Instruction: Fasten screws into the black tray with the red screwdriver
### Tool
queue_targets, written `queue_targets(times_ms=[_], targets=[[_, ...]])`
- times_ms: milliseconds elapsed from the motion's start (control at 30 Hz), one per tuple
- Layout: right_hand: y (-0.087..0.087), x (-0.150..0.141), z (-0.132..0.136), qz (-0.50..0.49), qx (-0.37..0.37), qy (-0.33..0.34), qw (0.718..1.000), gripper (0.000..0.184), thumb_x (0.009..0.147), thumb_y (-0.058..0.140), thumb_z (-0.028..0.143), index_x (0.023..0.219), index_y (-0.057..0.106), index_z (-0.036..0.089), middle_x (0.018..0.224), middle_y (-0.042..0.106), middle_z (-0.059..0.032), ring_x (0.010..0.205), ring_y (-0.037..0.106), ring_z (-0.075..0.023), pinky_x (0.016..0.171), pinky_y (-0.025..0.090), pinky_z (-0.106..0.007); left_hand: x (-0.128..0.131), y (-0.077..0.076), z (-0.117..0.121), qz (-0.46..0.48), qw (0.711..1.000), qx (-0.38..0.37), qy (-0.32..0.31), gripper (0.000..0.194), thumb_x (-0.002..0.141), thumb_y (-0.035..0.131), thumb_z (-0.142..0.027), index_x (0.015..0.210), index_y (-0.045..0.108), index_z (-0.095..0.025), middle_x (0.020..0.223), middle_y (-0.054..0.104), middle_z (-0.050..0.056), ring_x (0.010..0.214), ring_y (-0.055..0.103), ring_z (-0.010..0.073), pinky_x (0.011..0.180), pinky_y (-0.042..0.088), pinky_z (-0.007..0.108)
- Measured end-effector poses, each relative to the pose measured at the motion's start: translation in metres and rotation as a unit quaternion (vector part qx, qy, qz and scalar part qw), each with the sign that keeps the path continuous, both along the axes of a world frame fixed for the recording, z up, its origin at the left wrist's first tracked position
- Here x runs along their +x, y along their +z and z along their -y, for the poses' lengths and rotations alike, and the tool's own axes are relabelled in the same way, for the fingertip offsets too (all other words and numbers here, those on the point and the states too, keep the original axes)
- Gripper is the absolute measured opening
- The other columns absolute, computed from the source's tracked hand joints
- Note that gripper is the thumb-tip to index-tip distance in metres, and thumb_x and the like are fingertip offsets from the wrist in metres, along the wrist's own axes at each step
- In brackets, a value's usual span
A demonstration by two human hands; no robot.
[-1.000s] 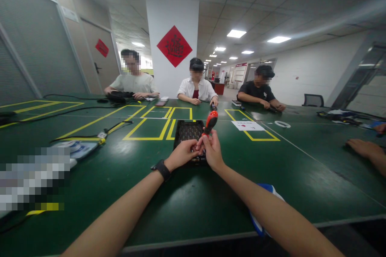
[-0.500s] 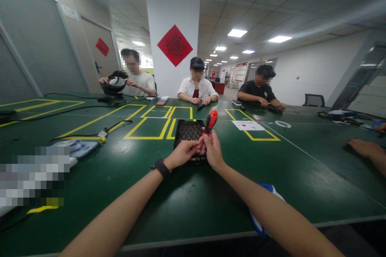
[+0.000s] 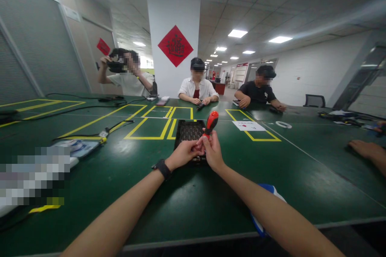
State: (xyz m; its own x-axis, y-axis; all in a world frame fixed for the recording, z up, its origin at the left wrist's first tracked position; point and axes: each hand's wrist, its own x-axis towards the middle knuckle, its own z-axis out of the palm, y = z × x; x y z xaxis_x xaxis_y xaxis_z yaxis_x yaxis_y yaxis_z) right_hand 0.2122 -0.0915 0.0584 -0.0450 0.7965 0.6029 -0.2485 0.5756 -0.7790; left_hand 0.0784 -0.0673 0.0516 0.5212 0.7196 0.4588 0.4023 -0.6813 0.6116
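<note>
My right hand [image 3: 212, 153] is closed around a red and black screwdriver [image 3: 210, 122], whose handle sticks up and tilts to the right. Touching it from the left, my left hand [image 3: 184, 153] pinches with its fingertips at the lower end of the tool; what it pinches is too small to make out. A black watch sits on my left wrist. Both hands hover over the near end of a black tray [image 3: 189, 131] of small parts lying on the green table [image 3: 181, 200].
Three people sit along the far side; the left one holds a black headset [image 3: 116, 64] up to the head. Another person's hand [image 3: 362, 148] rests at the right. Cables [image 3: 90, 134], yellow tape boxes, a paper sheet [image 3: 249, 125], a white tape ring [image 3: 283, 124] and a blue-white object [image 3: 268, 192] lie around.
My hands and the screwdriver have stayed almost in place. The person at the far left has lifted a black headset from the table up to the head.
</note>
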Motion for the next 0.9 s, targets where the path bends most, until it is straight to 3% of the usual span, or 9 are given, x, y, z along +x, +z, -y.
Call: queue_targets(times_ms=[300, 533, 900], targets=[[0.002, 0.0018, 0.0018, 0.008, -0.003, -0.005, 1.0, 0.026, 0.086, 0.038, 0.036, 0.106, 0.041, 0.02, 0.07, 0.054, 0.002, 0.05, 0.046, -0.006, 0.043, 0.037, -0.016, 0.0002, 0.0034, 0.0027, 0.003, 0.999, 0.007, -0.037, 0.012, 0.078, 0.048, -0.022, 0.074, 0.055, -0.013, 0.069, 0.058, -0.002, 0.066, 0.052, 0.0105, 0.063, 0.038, 0.02], [-0.0019, -0.0008, 0.001, -0.005, 0.002, -0.009, 1.0, 0.03, 0.084, 0.043, 0.034, 0.111, 0.038, 0.021, 0.066, 0.05, 0.0035, 0.053, 0.048, -0.0068, 0.047, 0.039, -0.017, 0.0008, 0.0019, 0.0013, 0.016, 1.0, 0.001, -0.007, 0.02, 0.072, 0.059, -0.031, 0.078, 0.054, -0.013, 0.067, 0.056, -0.002, 0.062, 0.05, 0.0102, 0.059, 0.039, 0.02], [0.0005, 0.0026, -0.0001, -0.001, -0.005, -0.017, 1.0, 0.028, 0.086, 0.037, 0.036, 0.109, 0.041, 0.021, 0.069, 0.053, 0.0014, 0.052, 0.048, -0.0076, 0.043, 0.037, -0.017, 0.0006, 0.0055, 0.0049, 0.006, 1.0, -0.009, -0.016, 0.016, 0.076, 0.053, -0.026, 0.074, 0.057, -0.011, 0.062, 0.052, -0.004, 0.058, 0.046, 0.0083, 0.059, 0.036, 0.018]])
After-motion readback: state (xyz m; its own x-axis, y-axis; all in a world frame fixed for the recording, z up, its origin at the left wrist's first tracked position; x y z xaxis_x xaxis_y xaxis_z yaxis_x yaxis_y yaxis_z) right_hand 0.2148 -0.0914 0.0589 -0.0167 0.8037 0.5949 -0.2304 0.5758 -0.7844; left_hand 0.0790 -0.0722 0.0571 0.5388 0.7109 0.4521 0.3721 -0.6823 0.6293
